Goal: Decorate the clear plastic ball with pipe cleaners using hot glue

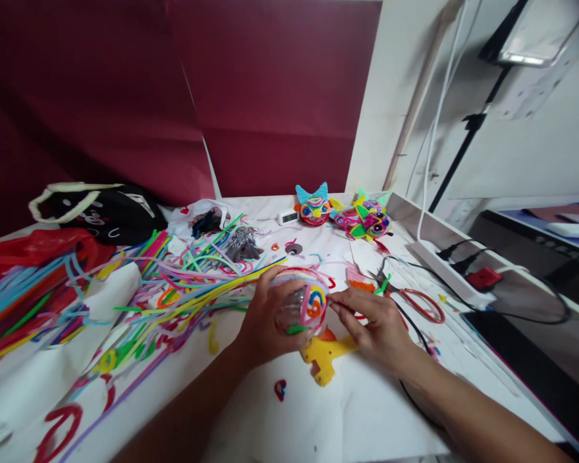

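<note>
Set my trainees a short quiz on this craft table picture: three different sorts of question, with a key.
1. Which hand cups the partly decorated clear plastic ball?
A) right hand
B) left hand
C) neither

2. True or false: the red-handled scissors lie to the right of the ball in the picture.

3. Fill the gap: the round figure beside the small white digital display has pointed ____ ears.

Key: 1 B; 2 true; 3 blue.

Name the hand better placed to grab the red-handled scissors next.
Probably the right hand: the scissors lie close by on its side, while the left hand is wrapped around the round clear object.
</note>
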### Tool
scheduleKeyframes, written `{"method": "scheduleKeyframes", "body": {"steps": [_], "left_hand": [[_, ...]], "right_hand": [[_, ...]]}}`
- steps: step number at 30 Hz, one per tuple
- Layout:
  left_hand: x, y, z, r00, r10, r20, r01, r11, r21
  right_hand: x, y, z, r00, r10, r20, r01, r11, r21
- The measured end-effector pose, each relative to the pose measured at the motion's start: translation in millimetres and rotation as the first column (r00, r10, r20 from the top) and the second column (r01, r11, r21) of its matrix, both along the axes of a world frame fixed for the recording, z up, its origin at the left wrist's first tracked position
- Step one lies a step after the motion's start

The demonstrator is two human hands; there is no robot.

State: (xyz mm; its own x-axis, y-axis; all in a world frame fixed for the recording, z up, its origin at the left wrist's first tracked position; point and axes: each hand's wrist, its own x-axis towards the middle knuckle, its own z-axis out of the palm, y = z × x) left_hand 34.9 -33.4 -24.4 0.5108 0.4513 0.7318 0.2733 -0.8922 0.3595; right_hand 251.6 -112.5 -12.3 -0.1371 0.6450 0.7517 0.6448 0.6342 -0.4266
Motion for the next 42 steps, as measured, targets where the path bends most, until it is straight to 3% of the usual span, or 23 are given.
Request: {"method": "scheduleKeyframes", "body": {"steps": [6,15,28,42], "left_hand": [[-0.3,1.1,-1.7,1.0,0.012,0.001,-0.012,1.0,-0.025],[-0.5,3.2,-2.3,0.999,0.002,0.046,-0.001,1.0,-0.022],[-0.7,1.3,0.4,1.0,0.003,0.026,-0.002,0.999,-0.037],[1.3,0.4,-2.9,0.999,-0.026,0.047,0.031,0.994,-0.101]], "right_hand": [[-0.7,1.2,-2.8,0.999,-0.018,-0.032,0.017,0.999,-0.028],[-2.9,1.7,-9.0,0.999,-0.038,-0.001,0.038,0.996,0.084],[0.0,0.7,-10.7,0.979,-0.083,0.185,0.044,0.977,0.21],[3.4,-2.3,-1.4,0.949,-0.115,0.293,0.064,0.982,0.178]]}}
